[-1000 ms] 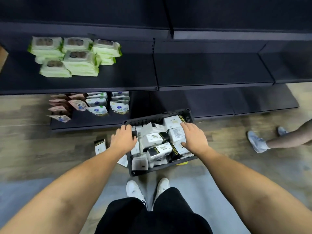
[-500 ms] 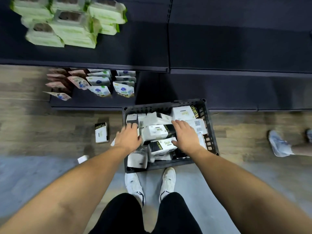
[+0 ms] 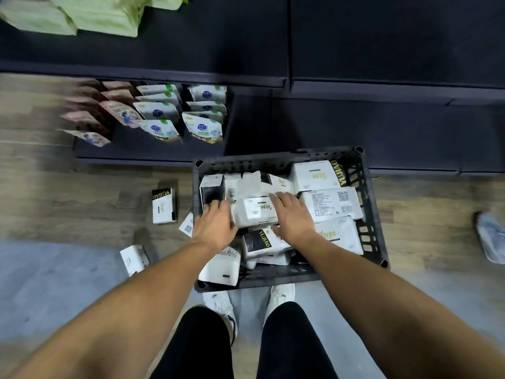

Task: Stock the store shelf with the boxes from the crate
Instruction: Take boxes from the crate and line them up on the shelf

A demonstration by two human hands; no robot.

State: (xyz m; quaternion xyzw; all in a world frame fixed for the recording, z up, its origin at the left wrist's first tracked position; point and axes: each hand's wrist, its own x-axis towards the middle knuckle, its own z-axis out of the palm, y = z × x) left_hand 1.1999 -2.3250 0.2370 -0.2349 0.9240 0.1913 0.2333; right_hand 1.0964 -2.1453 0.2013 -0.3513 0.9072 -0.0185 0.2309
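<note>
- Black trouser legs and two white shoes are seen at the bottom, the toes just beside the crate's near wall.
- The black plastic crate is set on the wood-look floor, close in front of the shelving, and is filled with white boxes lying at mixed angles.
- One white box in the middle of the heap is flanked by both hands.
- The left hand is placed at that box's left end with the fingers bent downward beside it. Whether the box is gripped cannot be told.
- The right hand is laid over the box's right end, fingers spread and almost straight, thumb set by the near edge. Nothing is clasped.
- Three loose boxes are scattered on the floor left of the crate, one of them partly hidden behind the left hand.
- Another person's pale shoe is cut off by the right edge.
- White pouches and pink pouches are lined up at the left of the lower shelf.
- Green packs are stacked at the far left of the upper shelf.
</note>
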